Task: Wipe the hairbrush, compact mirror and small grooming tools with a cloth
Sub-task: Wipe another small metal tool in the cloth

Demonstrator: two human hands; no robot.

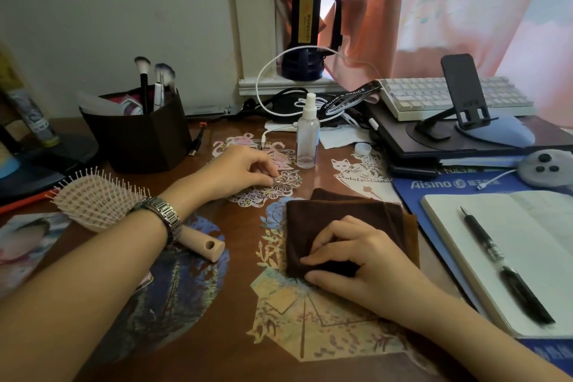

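A folded dark brown cloth (338, 220) lies on the table at centre right. My right hand (350, 260) pinches its near left corner. My left hand (238, 169) reaches across the middle of the table and pinches a small silvery metal item (280, 180) lying on a flower paper-cut. A pale pink hairbrush (102, 198) lies bristles up at the left, its handle passing under my left wrist. No compact mirror shows.
A dark holder with makeup brushes (139, 130) stands at back left. A clear spray bottle (307, 133) is behind the cloth. On the right lie an open notebook with a pen (508, 263), a keyboard (449, 96) and a phone stand (465, 96).
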